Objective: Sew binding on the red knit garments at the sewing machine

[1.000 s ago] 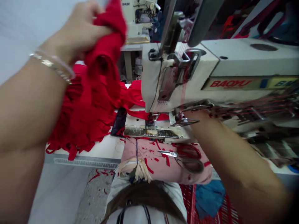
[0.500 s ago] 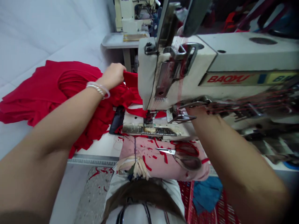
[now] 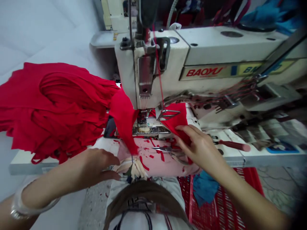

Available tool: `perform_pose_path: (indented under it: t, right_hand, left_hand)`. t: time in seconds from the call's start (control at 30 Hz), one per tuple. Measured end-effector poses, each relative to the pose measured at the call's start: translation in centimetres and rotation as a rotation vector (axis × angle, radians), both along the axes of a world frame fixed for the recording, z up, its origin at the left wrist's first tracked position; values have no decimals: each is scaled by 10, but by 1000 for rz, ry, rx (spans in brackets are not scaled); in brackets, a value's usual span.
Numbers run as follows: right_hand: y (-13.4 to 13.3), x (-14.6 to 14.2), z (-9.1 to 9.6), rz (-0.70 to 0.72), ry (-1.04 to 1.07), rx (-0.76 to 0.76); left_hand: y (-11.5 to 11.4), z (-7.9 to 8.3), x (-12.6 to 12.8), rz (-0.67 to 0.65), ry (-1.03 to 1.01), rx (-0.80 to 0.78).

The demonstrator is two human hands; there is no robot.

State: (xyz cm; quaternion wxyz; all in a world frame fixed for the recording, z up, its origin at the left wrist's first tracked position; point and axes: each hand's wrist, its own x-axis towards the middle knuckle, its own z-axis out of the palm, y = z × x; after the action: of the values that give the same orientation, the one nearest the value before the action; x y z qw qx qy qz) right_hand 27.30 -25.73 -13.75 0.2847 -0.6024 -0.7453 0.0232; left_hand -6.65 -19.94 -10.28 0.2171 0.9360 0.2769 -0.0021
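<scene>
My right hand (image 3: 200, 148) has its thumb and fingers around the edge of a red fabric piece (image 3: 176, 116), to the right of the sewing machine needles (image 3: 144, 111). Over the table's front edge, my left hand (image 3: 96, 167) is open, thumb and fingers apart, beside a pink padded cloth (image 3: 165, 166). Another red fabric strip (image 3: 124, 116) hangs from the left of the needles onto that cloth. Scissors (image 3: 163, 149) lie on the cloth among red scraps, their handles mostly hidden by my right hand. A big heap of red fabric (image 3: 59, 105) fills the left side.
The sewing machine head (image 3: 203, 76) stands close above the work area. A red-handled screwdriver (image 3: 232, 145) lies on the table at right. Below is a red basket (image 3: 230, 210) with blue cloth (image 3: 205, 188). Another machine (image 3: 117, 16) stands behind.
My left hand has left the red fabric at the heap and come down toward me. My right hand has come out from behind the machine head to the front right, with red fabric.
</scene>
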Motion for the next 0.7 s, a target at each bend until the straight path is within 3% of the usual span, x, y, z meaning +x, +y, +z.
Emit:
perform_pose_path:
  t: [0.07,0.13,0.23,0.3,0.43,0.57,0.63,0.7]
  right_hand:
    - [0,-6,-1,-32,-27,49]
    - [2,-9,-2,-50,-55,86]
    - [-1,-9,-5,-26,-76,102]
    - [-7,-7,-8,-19,-102,92]
    - [-22,4,-9,-50,-132,92]
    - [-37,26,5,31,33,78]
    - [-45,37,14,43,112,10]
    - [-52,46,19,-31,172,-26]
  left_hand:
    - [7,0,10,-71,-113,31]
    - [21,-2,21,-54,-210,220]
    - [39,-11,31,-61,-204,526]
    - [44,-16,29,-89,-188,570]
    - [48,-9,11,-98,-174,452]
    - [52,10,-10,-72,-144,264]
    - [52,19,-16,-60,-233,189]
    - [48,25,-19,15,-366,129]
